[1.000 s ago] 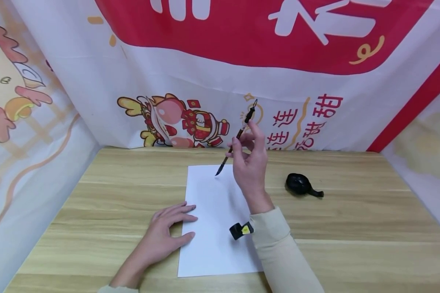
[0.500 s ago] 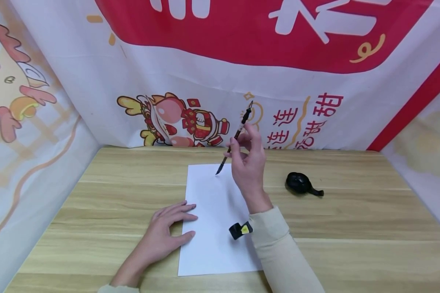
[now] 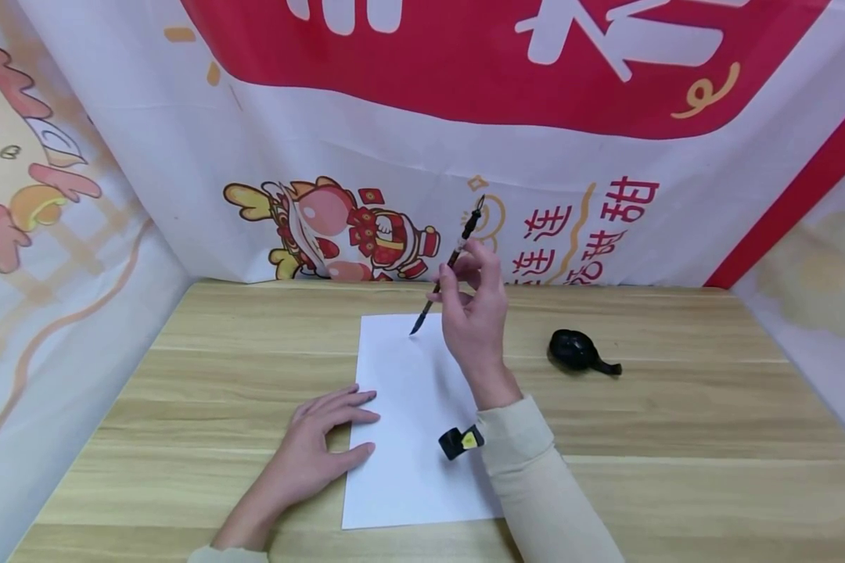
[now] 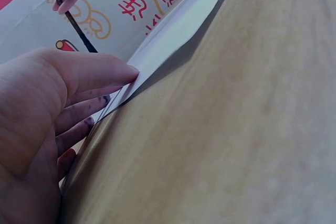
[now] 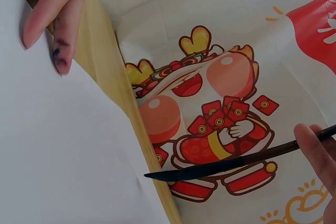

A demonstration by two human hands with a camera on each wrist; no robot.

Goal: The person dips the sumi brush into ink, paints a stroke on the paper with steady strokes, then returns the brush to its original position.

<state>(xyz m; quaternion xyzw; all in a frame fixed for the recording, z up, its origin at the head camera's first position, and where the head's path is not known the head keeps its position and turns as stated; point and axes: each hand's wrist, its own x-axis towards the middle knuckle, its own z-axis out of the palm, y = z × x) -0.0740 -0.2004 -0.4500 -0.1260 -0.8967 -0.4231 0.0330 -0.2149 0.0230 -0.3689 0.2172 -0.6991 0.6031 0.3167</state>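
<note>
White paper (image 3: 394, 453) lies on the wooden surface (image 3: 183, 438), its left edge under the spread fingertips of the left grip (image 3: 317, 450), which grasps nothing. The right grip (image 3: 477, 317) pinches a dark brush (image 5: 236, 161), slanted over the paper's far part; I cannot tell whether its tip touches. A wavering wrist might blot it, dark-stained left fingers (image 5: 63, 48) could smudge it, and too little pressure may let it slide.

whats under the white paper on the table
Only the wooden table shows around the visible edges of the white paper. Anything directly beneath is covered, and the right hand and sleeve hide much of its right edge.
</note>
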